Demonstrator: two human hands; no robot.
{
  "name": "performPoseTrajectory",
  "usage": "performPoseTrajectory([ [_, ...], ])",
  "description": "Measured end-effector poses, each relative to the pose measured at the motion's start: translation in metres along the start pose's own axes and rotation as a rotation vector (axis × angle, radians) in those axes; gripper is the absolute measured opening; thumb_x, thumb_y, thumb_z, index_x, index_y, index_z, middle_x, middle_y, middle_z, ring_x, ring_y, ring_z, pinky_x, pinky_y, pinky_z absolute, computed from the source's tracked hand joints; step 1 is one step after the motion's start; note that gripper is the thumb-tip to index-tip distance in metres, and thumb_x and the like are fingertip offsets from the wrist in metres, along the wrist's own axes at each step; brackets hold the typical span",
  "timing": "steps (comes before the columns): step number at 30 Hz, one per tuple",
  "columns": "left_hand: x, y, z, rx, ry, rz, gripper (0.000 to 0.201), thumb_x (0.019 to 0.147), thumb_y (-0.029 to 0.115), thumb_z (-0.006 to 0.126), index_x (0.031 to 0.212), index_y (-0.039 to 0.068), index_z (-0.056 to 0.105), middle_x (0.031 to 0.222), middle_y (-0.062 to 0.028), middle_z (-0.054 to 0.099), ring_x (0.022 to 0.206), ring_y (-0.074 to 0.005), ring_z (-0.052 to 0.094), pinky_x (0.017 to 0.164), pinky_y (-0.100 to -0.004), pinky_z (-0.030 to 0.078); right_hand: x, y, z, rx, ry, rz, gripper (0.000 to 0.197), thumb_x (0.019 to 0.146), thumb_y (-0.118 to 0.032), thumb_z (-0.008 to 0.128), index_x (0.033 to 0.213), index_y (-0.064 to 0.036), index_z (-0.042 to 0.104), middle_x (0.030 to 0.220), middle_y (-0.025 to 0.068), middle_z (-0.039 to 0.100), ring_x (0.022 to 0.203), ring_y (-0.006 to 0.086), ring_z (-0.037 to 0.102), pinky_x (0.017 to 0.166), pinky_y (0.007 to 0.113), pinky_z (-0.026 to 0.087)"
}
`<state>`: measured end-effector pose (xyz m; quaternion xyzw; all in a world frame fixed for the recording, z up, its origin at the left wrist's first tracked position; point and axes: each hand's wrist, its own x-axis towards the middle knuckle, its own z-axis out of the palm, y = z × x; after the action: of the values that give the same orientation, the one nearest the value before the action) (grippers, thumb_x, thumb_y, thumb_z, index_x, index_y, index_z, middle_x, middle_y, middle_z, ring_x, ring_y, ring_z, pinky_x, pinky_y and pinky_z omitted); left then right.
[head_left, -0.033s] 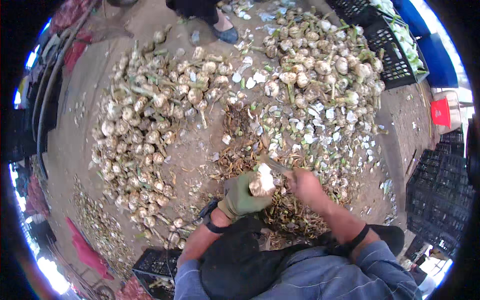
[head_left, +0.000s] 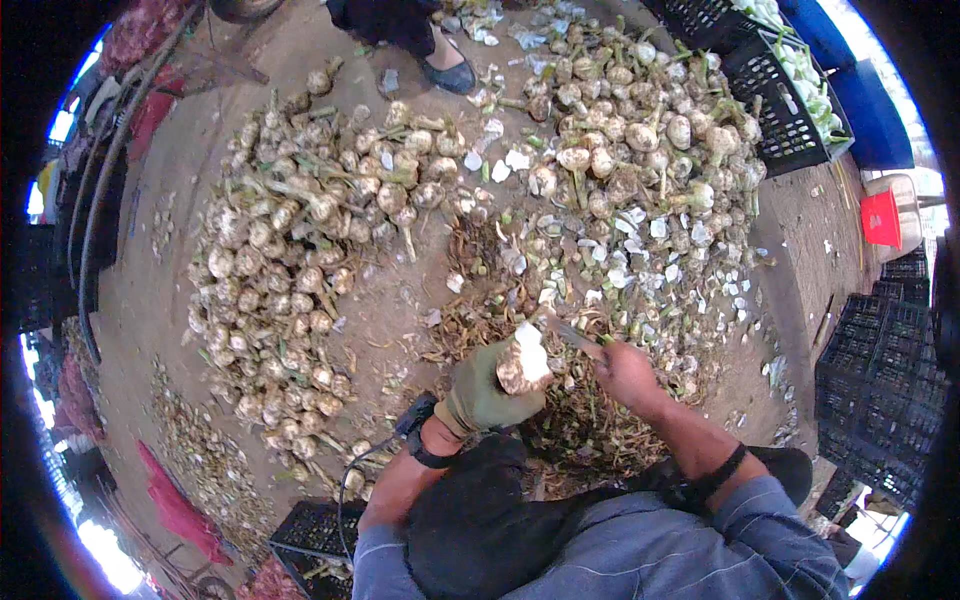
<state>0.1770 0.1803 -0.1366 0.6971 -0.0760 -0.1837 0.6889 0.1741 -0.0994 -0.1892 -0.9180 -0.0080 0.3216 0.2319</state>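
Note:
My left hand [head_left: 482, 392], in an olive-green work glove, is closed around a garlic bulb [head_left: 523, 366]. The bulb's upper part is bare and white, while its lower part has brownish skin. My right hand [head_left: 630, 376], ungloved, is wrapped around the handle of a knife [head_left: 573, 335]. Its blade points left toward the bulb, with a small gap between them. Under both hands lies a heap of dry brown peelings and stalk scraps [head_left: 580, 425]. Beyond my left hand spreads a large pile of untrimmed garlic [head_left: 270, 290] with stalks on.
Another garlic pile [head_left: 640, 130] lies far right, with white skin scraps [head_left: 640, 250] before it. A black crate [head_left: 790, 100] holds pale trimmed pieces; stacked black crates [head_left: 870, 390] stand right, near a red container [head_left: 881, 218]. Another person's shoe [head_left: 450, 77] is at the far side.
My right hand and the knife have shifted slightly right, away from the bulb. My left hand still holds the bulb in nearly the same place.

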Motion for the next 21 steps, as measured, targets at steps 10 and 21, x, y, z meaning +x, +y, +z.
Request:
performPoseTrajectory([
  [10, -0.004, 0.073, -0.001, 0.335, -0.195, -0.336, 0.054, 0.074, 0.036, 0.080, 0.115, 0.005, 0.062, 0.094, -0.0084, 0.071, 0.086, -0.0171, 0.067, 0.079, -0.0337, 0.052, -0.062, -0.032, -0.040, 0.380, 0.268, -0.204, 0.027, 0.084, -0.027, 0.065, 0.077, -0.0008, 0.060, 0.069, 0.0185, 0.059, 0.060, 0.0331, 0.057, 0.061, 0.046, 0.046],
  [21, -0.022, 0.212, 0.069, 1.013, -0.484, 0.140, 0.067, 0.078, 0.035, 0.074, 0.132, 0.004, 0.049, 0.107, -0.0245, 0.065, 0.097, -0.0426, 0.064, 0.080, -0.0464, 0.051, -0.170, -0.093, -0.101, 1.067, 0.074, -0.141, 0.047, 0.078, -0.029, 0.083, 0.108, -0.0016, 0.060, 0.077, 0.0015, 0.061, 0.068, 0.0092, 0.056, 0.061, 0.026, 0.047],
])
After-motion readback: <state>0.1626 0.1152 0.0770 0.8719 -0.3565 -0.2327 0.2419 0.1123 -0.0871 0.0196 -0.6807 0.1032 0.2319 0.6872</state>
